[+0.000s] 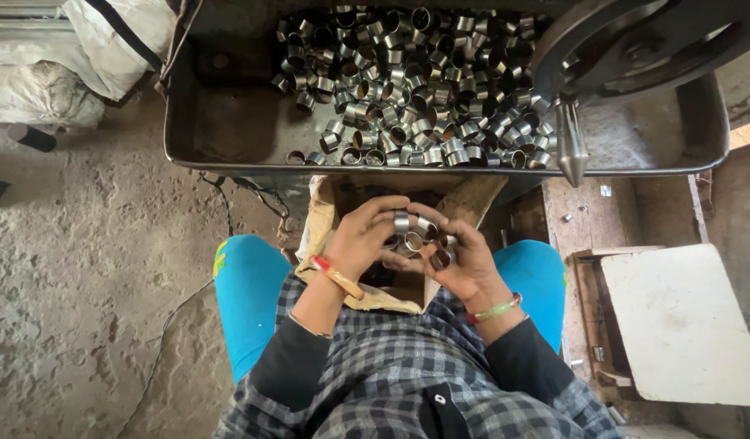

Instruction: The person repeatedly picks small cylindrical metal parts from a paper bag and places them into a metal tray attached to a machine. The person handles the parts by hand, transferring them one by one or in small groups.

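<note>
A wide metal tray (228, 122) holds a heap of short steel rings (415, 81); just below the tray an open cardboard box (464, 199) sits on the person's lap. Over the box, the left hand (358, 236) and right hand (464, 260) meet, fingers clamped on a few rings (411, 236).

White board (684, 325), sack (41, 89), black handwheel (635, 49)

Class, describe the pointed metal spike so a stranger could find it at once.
Start at the long metal tray heaped with short steel rings. At its right end hangs a big dark wheel. Just below the wheel, over the tray's front rim, is the spike: a single smooth cone pointing down, unlike the hollow rings beside it.
</note>
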